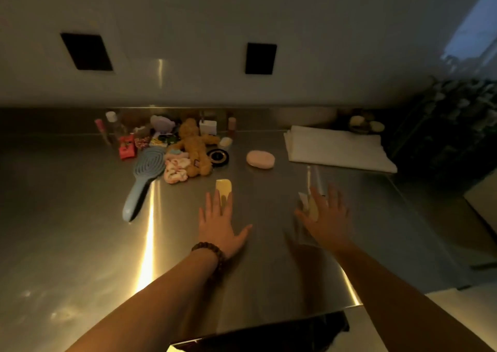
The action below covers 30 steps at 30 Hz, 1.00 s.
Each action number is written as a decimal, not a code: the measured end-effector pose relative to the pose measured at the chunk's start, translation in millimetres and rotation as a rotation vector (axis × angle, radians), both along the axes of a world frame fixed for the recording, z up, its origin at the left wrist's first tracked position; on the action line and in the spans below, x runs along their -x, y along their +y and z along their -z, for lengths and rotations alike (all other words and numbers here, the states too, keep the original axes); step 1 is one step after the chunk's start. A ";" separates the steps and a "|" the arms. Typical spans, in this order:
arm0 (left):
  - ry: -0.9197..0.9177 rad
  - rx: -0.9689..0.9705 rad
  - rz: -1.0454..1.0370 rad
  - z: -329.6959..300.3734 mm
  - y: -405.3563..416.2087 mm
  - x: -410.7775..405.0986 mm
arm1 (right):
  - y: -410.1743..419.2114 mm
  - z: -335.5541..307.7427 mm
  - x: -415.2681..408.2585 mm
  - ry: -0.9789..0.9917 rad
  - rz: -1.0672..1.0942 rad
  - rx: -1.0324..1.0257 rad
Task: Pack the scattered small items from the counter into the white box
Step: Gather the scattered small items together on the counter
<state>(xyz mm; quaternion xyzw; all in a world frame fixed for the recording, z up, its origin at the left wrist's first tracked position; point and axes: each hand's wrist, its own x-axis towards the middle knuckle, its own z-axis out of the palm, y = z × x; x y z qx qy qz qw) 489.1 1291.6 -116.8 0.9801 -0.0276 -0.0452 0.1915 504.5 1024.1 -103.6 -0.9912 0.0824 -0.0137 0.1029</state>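
At centre frame the left hand (218, 224), fingers straight and spread, lies flat on the steel counter (80, 244) with its fingertips over the near end of a pale yellow oblong item (223, 187). Right of it the right hand (326, 217), fingers also spread, covers a small yellowish item (312, 209) and a clear wrapper; whether it grips them cannot be told. Above the hands lies a pink soap-like oval (260, 159). At upper right a flat white box (336, 148) sits near the counter's right edge. Upper left of centre, a blue hairbrush (146, 177), scrunchies (176, 169), plush toy (195, 147) and small bottles cluster against the back wall. Bare steel spreads across the lower left.
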 end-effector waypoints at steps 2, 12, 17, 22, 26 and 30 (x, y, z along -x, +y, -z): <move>0.054 -0.041 -0.013 9.9 -16.8 11.2 | -16.5 10.2 4.2 0.061 0.012 -0.009; 0.054 -0.203 -0.078 28.4 -12.3 15.8 | 50.7 41.5 -3.7 0.151 -0.254 -0.093; 0.019 -0.212 -0.066 24.1 9.9 4.3 | 115.7 38.6 -27.3 0.124 -0.321 -0.043; 0.000 -0.230 -0.049 22.0 45.4 -17.5 | 167.8 37.2 -55.9 0.105 -0.320 -0.021; -0.014 -0.281 -0.010 22.4 70.8 -35.6 | 204.8 38.9 -82.5 0.145 -0.285 -0.095; -0.056 -0.341 -0.008 19.6 97.3 -53.7 | 235.1 38.6 -104.7 0.177 -0.273 -0.197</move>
